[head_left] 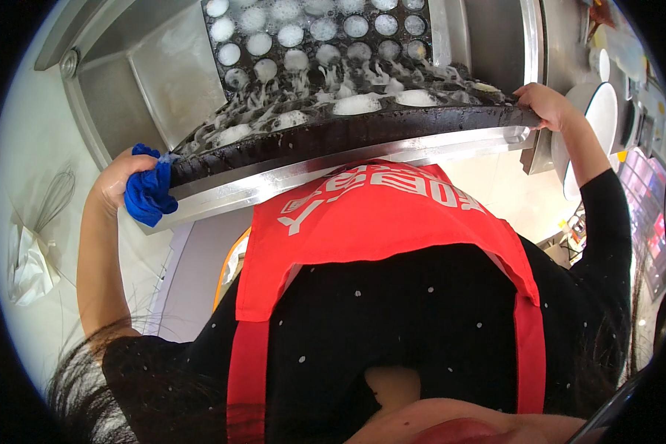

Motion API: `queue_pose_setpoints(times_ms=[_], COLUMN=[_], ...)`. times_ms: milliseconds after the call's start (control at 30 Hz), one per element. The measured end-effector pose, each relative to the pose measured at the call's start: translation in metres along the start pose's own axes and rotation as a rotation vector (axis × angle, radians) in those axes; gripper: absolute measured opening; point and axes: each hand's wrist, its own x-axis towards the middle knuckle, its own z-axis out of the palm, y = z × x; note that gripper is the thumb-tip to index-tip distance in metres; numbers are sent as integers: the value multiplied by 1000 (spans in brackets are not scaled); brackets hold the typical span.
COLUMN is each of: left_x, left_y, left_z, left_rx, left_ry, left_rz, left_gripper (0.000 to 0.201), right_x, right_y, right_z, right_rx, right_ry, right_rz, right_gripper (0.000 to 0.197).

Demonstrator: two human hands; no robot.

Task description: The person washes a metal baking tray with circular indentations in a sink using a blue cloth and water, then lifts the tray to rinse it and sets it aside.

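Observation:
A large black mould pan (pixel 325 109) with rows of round hollows leans over the front rim of a metal sink, its near edge toward me. White suds fill many hollows and run down its surface. At its left corner my left hand (pixel 118 177) is closed around a bunched blue cloth (pixel 149 191), which touches the pan's end. My right hand (pixel 546 105) grips the pan's right corner, fingers wrapped round the edge.
The stainless sink (pixel 174 81) surrounds the pan, with its front rim (pixel 333 169) close to my red apron (pixel 377 214). A wire whisk (pixel 55 196) is at the left, above a white crumpled bag or paper (pixel 33 270). White round dishes or lids (pixel 603 118) stand at the right.

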Motion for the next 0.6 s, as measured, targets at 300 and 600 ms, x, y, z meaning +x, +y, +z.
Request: queue_pose_setpoints(times_ms=[300,600], left_x=[4,24], left_y=[30,51], left_z=[-10,4], left_rx=[-398,-382], left_ry=[38,-9], left_rz=[-33,-22], left_gripper=[21,31], right_x=[16,43], right_y=[-24,-32], right_z=[-30,-58], right_rx=[-112,2], right_ry=[-229,-244], right_rz=[195,270], right_gripper=[20,19])
